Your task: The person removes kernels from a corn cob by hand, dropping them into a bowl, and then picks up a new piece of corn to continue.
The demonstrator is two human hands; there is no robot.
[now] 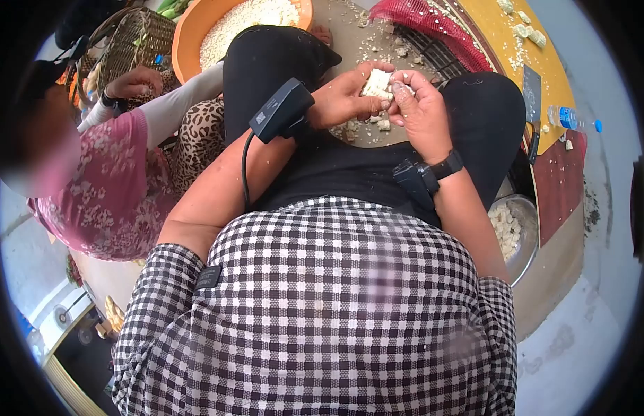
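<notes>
yellow board with bottle, pale lumps

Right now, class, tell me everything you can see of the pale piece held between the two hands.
The pale piece is creamy white and blocky, its bumpy surface looking like tightly packed kernels, though its material can't be confirmed. It is held up between the wearer's black-clad knees. The left hand grips it from the left with thumb and fingers; the right hand has its fingertips at the right end, partly hiding that side. Its underside cannot be seen.
</notes>
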